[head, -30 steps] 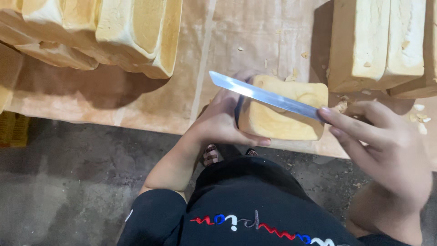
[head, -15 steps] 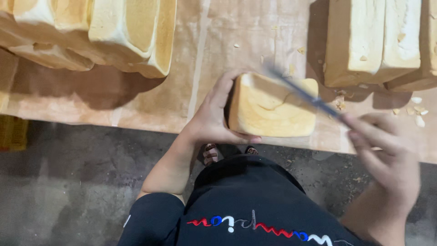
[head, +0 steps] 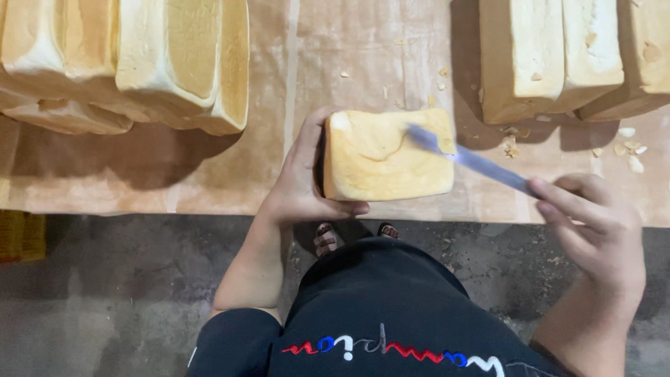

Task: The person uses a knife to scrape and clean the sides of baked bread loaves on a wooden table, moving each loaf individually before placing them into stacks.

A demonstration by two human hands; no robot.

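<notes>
- The left hand (head: 300,183) keeps its grasp on the bread loaf (head: 386,155) at the table's (head: 209,181) near edge.
- The right hand (head: 593,223) grips the knife (head: 469,160), whose blade has swung lower than half a second ago; the tip now lies over the loaf's right top.
- Crumbs (head: 624,143) lie beside it.

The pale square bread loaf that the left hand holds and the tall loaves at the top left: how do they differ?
The pale square bread loaf stands alone near the table edge, gripped by the left hand; the tall pale loaves at the top left lean together untouched. The right hand holds a long metal knife across the held loaf; no blade reaches the others. Both share a golden crust and rest on brown paper.
</notes>
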